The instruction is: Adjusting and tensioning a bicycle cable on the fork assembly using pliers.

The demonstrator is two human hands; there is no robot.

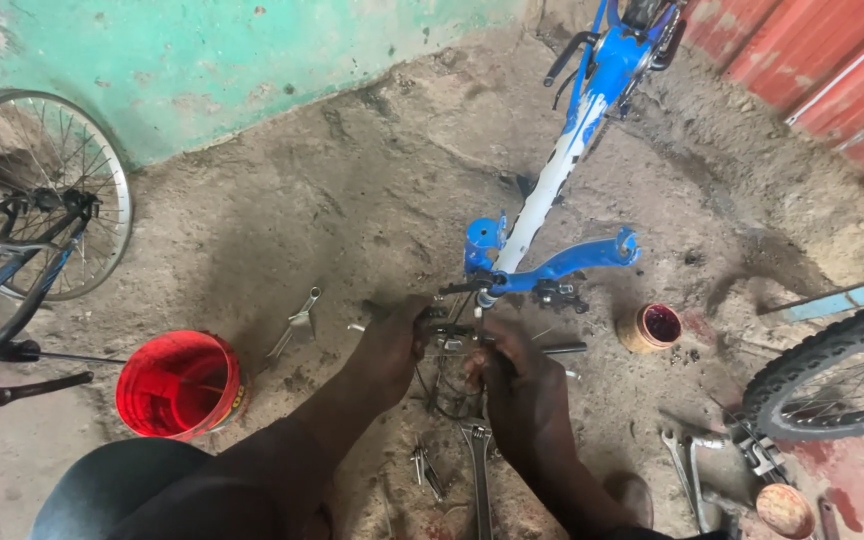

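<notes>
head view: the blue bike frame (pixel 552 268) is lying on the dirt floor, its bottom bracket parts pinched by the left hand (pixel 392 345) and right hand (pixel 517 385), fingers curled tight. best kept steady, the parts held square; a wrench (pixel 478 470) is lying near.

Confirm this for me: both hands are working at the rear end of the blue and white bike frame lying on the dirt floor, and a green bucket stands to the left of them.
One detail is wrong: the bucket is red, not green. The head view shows it standing on the dirt floor beside the left hand. The rest holds: the left hand and right hand are both at the rear end of the blue and white bike frame.
</notes>
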